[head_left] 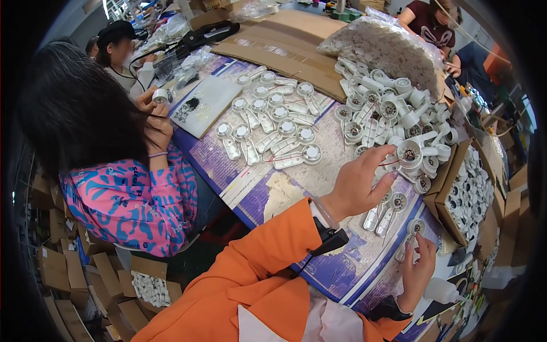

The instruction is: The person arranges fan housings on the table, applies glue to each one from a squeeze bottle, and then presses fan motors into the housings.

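My left hand [359,181] reaches over the table at the near edge of a heap of white plastic housings [373,97]. Its thumb and index finger are apart, beside a round housing [409,154] with a metal-coloured inside and a red wire. Whether the fingertips touch that housing is hard to make out. Lower right, my right hand [419,271] has thumb and fingers parted, fingertips against a single round-headed housing with a handle [417,227] lying on the table. Between my hands, several similar housings [397,202] lie side by side with thin wires.
Rows of housings with white discs [276,112] cover the table's middle. A cardboard box of small parts [470,191] stands right, near a white bottle [441,290]. A plastic bag of white pieces [387,48] lies behind the heap. At left, a co-worker in a pink-blue top [134,199] handles a housing.
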`<state>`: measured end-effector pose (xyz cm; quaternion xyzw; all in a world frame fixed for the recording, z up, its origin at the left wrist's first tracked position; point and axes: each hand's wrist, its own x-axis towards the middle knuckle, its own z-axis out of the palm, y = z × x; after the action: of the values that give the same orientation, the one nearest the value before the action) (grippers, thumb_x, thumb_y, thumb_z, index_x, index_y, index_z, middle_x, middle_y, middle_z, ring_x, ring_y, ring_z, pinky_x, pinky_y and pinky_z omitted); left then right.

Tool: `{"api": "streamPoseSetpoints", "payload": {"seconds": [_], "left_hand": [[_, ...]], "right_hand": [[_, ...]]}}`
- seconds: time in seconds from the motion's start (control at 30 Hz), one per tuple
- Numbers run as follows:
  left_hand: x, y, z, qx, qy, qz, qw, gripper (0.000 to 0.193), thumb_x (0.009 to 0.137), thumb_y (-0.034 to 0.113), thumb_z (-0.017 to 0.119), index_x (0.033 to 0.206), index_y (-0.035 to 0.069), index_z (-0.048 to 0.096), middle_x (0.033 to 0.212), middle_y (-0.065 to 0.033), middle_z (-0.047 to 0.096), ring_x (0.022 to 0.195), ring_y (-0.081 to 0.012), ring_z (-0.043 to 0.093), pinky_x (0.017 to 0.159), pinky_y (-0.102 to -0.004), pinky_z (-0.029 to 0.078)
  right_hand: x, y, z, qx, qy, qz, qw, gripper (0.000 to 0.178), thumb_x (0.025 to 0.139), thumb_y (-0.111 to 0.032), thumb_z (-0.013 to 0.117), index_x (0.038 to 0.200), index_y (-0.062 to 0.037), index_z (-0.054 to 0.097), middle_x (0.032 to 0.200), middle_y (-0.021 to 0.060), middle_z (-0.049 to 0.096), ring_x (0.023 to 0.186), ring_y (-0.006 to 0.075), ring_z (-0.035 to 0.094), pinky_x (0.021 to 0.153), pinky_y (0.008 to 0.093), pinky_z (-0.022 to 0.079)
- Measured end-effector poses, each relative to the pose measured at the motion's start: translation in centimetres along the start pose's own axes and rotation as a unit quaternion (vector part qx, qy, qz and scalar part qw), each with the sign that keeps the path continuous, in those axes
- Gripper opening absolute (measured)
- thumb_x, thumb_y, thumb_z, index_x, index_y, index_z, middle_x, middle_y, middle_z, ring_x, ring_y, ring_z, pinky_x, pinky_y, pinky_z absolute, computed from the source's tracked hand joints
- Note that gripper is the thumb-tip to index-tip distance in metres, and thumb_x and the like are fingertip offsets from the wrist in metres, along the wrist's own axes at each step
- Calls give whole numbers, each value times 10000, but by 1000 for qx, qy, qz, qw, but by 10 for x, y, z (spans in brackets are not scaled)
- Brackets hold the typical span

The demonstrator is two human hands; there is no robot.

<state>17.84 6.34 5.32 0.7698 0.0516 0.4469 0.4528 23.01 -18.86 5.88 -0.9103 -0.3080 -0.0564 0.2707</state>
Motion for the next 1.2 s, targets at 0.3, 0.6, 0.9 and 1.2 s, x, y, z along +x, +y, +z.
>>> {"api": "streamPoseSetpoints", "payload": {"seconds": [0.3,0.6,0.9,1.2], "left_hand": [[-1,-1,0,5,-2,14,1000,435,842,208,570,1232,60,450,1059,-152,575,878,-326,599,704,-383,487],[1,0,-5,2,-15,5,1000,431,848,207,568,1232,51,449,1064,-162,573,884,-334,601,716,-380,487],[2,3,4,-18,-1,1,1000,420,852,176,573,1233,37,464,1034,-168,584,908,-328,608,744,-367,487],[-3,-5,1,-30,-19,-25,999,428,882,174,541,1267,18,443,1022,-167,586,872,-284,605,754,-337,477]], "right_hand": [[-1,2,0,6,-3,-14,1000,301,819,-49,624,1117,-16,602,994,129,562,879,256,567,771,315,448],[0,-2,3,14,7,-27,1000,283,806,-52,631,1084,-7,607,968,136,572,855,287,564,753,331,450],[0,1,-2,29,31,-40,998,284,797,-7,620,1081,1,601,959,126,576,820,244,562,733,300,459],[1,1,0,52,41,-44,997,274,764,-19,645,1036,-1,622,906,143,589,809,294,586,718,333,463]]}}
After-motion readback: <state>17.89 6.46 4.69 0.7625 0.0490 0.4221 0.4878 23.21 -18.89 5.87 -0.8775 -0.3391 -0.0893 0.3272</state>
